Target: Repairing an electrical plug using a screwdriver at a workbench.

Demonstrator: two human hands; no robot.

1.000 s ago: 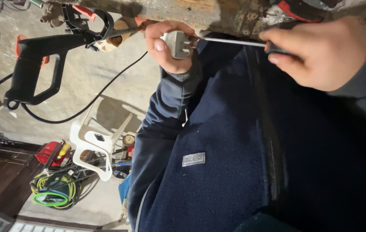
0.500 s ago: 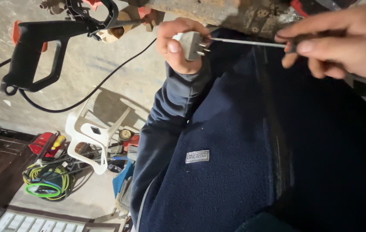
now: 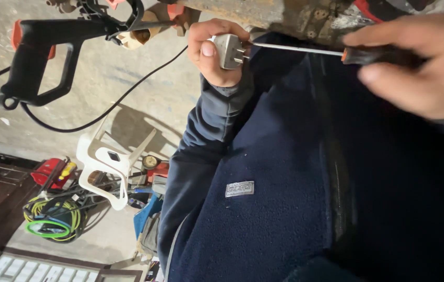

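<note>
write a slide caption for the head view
Left hand grips a grey plug; right hand holds a screwdriver to it.

Plug (image 3: 228, 50): in the left hand (image 3: 212, 55) — top centre.
Screwdriver (image 3: 337, 52): right of it, tip touching the plug.
Power tool (image 3: 50, 47): far left.
Chair (image 3: 110, 162): on the floor, below — cable coil (image 3: 52, 219) left of it.

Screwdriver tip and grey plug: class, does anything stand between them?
Nothing visible does. The screwdriver, held in the right hand, runs its bare shaft straight to the grey plug gripped by the left hand.
</note>
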